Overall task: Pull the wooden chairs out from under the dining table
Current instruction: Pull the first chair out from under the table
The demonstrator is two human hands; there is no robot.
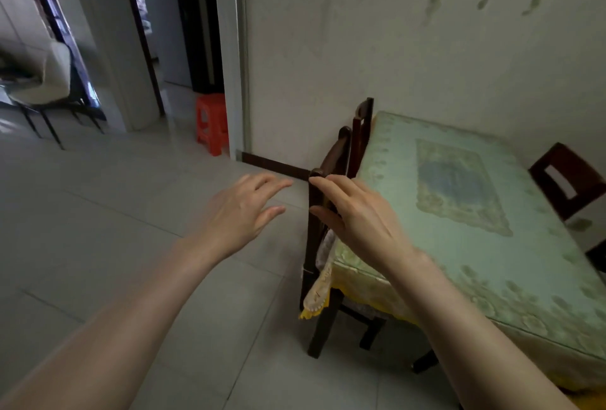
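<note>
A dining table (pixel 485 265) with a pale green patterned cloth stands against the wall on the right. A dark wooden chair (pixel 334 157) is pushed in at the table's left side, its backrest seen edge-on. A second wooden chair (pixel 364 120) stands behind it, closer to the wall. A third chair (pixel 567 180) shows at the table's far right. My right hand (pixel 357 212) hovers at the near chair's top rail, fingers spread, fingertips touching or nearly touching the wood. My left hand (pixel 242 209) is open in the air just left of that chair.
Grey tiled floor (pixel 114 229) spreads to the left of the table. An orange plastic stool (pixel 212 122) stands by the doorway at the back. A pale chair with thin black legs (pixel 46 81) sits at the far left.
</note>
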